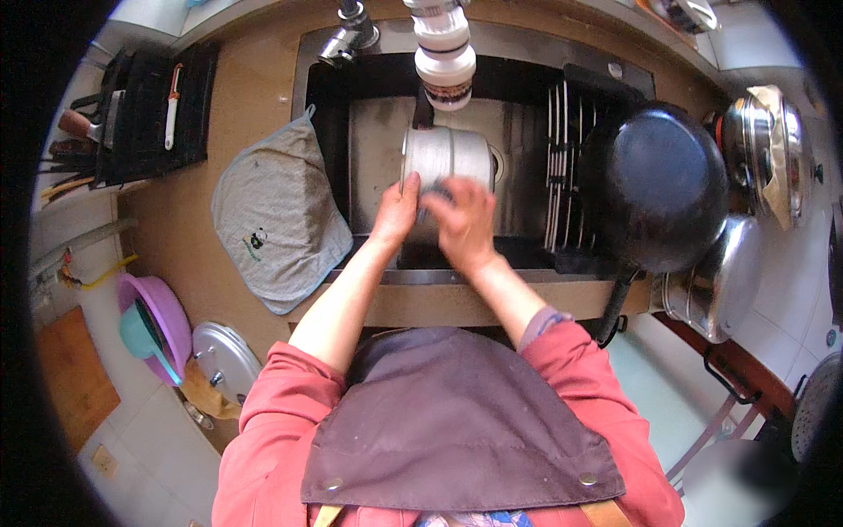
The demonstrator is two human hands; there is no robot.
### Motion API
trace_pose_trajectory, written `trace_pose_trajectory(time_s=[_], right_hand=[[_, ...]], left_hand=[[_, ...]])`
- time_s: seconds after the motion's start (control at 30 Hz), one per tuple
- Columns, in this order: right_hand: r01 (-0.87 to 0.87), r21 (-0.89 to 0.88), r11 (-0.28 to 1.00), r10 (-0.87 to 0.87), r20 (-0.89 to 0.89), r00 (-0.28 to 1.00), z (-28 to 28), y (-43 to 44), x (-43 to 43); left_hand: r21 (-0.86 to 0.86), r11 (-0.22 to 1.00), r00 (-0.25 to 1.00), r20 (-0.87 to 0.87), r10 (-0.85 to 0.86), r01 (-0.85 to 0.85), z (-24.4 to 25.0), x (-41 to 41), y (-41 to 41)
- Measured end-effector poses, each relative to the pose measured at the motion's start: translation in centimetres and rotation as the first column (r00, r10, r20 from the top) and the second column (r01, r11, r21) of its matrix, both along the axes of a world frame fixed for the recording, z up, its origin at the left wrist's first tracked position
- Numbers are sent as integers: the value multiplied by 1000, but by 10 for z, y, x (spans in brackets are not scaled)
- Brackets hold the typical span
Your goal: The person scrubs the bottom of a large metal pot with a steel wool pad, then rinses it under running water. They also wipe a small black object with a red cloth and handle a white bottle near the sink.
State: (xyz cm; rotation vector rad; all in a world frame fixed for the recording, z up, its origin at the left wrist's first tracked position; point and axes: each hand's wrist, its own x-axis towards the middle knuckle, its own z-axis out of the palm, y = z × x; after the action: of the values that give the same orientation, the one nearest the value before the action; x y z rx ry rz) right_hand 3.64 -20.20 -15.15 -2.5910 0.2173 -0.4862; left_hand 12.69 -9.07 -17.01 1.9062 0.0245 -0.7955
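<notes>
A silver metal pot (428, 155) with a dark handle (423, 112) lies tilted on its side in the stainless steel sink (375, 132). At the pot's near side, my left hand (396, 209) grips its edge with the thumb on the outside. My right hand (464, 221) is blurred and presses a dark grey scouring pad (431, 197) against the pot; the fingers partly hide the pad. Above the pot hangs a white faucet spout (444, 59). The inside of the pot is turned out of sight.
A grey cloth (283, 217) lies left of the sink. At the right, a black wok (658, 184) leans by a dish rack (560, 171), near a steel pot (718, 277). Further left are a knife holder (191, 112), a purple basin (141, 290) and a metal lid (224, 356).
</notes>
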Motion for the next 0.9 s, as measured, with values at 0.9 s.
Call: trace_pose_trajectory(time_s=[0.9], right_hand=[[238, 43, 970, -237, -43, 971, -13, -21, 19]], left_hand=[[31, 996, 997, -7, 83, -83, -14, -9, 0]])
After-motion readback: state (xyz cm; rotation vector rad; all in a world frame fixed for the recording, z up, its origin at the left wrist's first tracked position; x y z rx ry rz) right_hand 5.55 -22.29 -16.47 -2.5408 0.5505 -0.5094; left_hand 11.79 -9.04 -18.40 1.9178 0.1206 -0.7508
